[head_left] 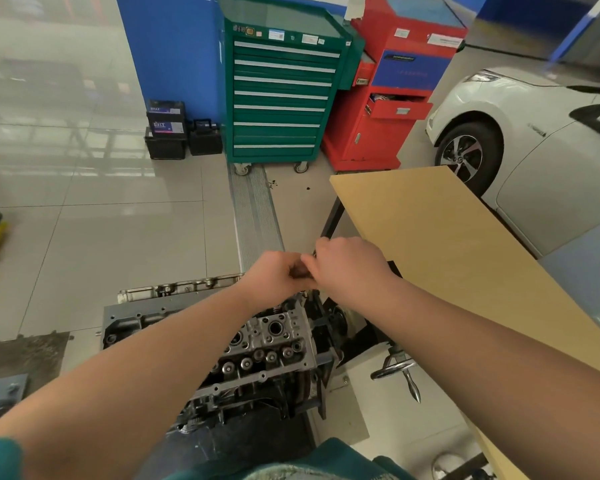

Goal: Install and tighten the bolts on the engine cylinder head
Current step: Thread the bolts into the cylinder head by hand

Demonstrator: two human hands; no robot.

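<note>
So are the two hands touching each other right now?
Touching. The head view shows the left hand and right hand meeting above the cylinder head, fingers overlapping around a small dark object.

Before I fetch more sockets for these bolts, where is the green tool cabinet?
In the head view the green tool cabinet stands top centre, against the blue wall, with the red cabinet directly on its right.

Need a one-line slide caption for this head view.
Both hands, left hand and right hand, meet around a small dark part above the cylinder head.
</note>
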